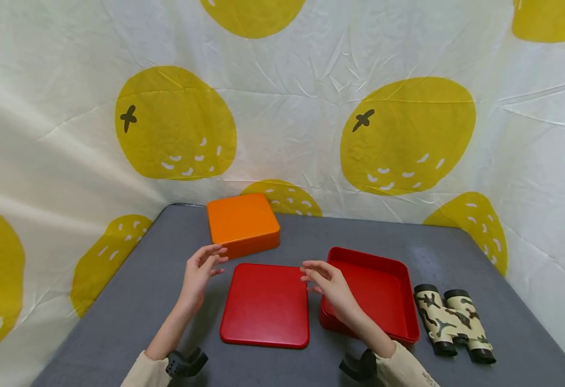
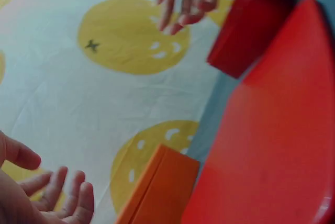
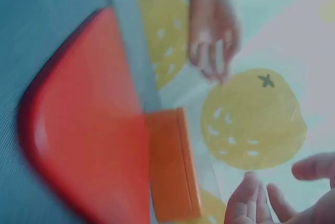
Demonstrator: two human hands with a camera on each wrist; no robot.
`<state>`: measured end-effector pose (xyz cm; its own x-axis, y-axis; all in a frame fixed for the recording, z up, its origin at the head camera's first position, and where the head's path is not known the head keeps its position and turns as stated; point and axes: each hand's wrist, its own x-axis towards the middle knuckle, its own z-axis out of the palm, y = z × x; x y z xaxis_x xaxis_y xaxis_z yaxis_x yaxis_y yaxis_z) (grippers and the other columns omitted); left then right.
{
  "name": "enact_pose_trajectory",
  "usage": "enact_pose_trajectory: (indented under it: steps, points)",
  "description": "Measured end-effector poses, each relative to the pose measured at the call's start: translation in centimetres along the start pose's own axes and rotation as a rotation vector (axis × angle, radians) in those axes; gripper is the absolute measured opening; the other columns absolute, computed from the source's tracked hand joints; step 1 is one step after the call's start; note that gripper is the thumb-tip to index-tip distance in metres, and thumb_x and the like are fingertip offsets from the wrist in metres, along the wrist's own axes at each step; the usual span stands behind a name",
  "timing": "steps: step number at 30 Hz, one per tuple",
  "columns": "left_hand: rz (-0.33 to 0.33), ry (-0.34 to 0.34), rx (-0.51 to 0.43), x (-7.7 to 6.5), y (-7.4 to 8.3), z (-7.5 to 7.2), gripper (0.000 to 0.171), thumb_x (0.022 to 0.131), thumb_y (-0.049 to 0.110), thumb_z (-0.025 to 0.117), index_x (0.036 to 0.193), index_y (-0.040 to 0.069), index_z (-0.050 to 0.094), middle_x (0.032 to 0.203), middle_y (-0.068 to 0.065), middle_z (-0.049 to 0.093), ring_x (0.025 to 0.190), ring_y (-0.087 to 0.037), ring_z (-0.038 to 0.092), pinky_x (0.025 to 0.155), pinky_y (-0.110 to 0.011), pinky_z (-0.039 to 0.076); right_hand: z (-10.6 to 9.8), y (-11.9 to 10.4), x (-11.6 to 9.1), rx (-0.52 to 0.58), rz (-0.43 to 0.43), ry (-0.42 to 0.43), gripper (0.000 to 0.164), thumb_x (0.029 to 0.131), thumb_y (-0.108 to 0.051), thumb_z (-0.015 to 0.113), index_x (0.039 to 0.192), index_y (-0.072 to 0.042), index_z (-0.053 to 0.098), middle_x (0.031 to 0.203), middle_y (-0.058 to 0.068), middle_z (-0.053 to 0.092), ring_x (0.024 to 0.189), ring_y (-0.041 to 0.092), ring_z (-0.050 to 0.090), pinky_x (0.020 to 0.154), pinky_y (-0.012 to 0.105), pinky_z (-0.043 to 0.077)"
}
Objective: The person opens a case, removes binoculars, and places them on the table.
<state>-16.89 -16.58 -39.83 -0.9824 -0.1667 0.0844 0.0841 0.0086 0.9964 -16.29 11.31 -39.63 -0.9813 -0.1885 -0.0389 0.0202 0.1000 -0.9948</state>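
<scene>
A flat red lid [image 1: 265, 309] lies on the table between the two hands, its smooth top facing up. My left hand [image 1: 199, 278] hovers over the lid's left side, fingers loosely bent and holding nothing. Over the near left part of the open red box [image 1: 384, 301] is my right hand [image 1: 333, 287], its relaxed fingertips by the lid's far right corner. Both wrist views show the hands apart, the left hand [image 2: 57, 198] and the right hand [image 3: 288, 203] in the air beside the lid. The red box's visible inside holds nothing.
A closed orange box [image 1: 243, 220] stands at the back left, behind the lid. Camouflage-patterned binoculars [image 1: 456, 322] lie to the right of the red box. A white curtain [image 1: 287, 134] with yellow fruit prints hangs around the grey table [image 1: 340, 228].
</scene>
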Motion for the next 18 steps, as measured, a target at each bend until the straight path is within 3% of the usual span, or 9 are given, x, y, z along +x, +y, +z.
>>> enact_pose_trajectory:
  steps: [8,12,15,18]
  points:
    - [-0.252,0.004,-0.215,2.3,0.4,-1.6,0.037,0.095,0.014,0.038,0.129,-0.002,0.037,0.089,0.014,0.061,0.088,-0.010,0.063,0.077,-0.025,0.051,1.6,-0.9,2.5,0.544,0.210,-0.014,0.039,0.095,-0.020,0.039,0.129,0.000,0.039,0.107,0.004,0.052,0.090,0.010,0.051,0.075,0.021,0.044]
    - [-0.346,0.043,-0.345,3.4,0.4,-2.1,0.036,0.094,0.017,0.040,0.128,0.003,0.038,0.109,0.002,0.055,0.096,-0.013,0.060,0.085,-0.026,0.049,2.2,-1.3,3.7,0.734,0.284,-0.007,0.030,0.095,-0.020,0.037,0.122,-0.007,0.041,0.102,0.000,0.048,0.087,0.008,0.046,0.074,0.018,0.041]
    - [-0.411,0.075,-0.463,4.3,0.2,-2.3,0.030,0.095,0.020,0.037,0.122,0.009,0.040,0.125,-0.006,0.042,0.108,-0.017,0.053,0.092,-0.027,0.044,2.6,-1.9,5.0,0.821,0.322,0.057,0.025,0.093,-0.020,0.042,0.115,-0.007,0.041,0.097,-0.001,0.047,0.084,0.008,0.044,0.072,0.018,0.039]
    - [-0.455,0.128,-0.583,5.1,-0.2,-2.6,0.022,0.095,0.022,0.033,0.112,0.013,0.043,0.129,-0.006,0.036,0.117,-0.020,0.043,0.095,-0.026,0.040,2.2,-0.6,8.1,0.917,0.365,0.102,0.033,0.088,-0.019,0.052,0.115,-0.005,0.039,0.094,0.001,0.049,0.082,0.011,0.043,0.070,0.020,0.038]
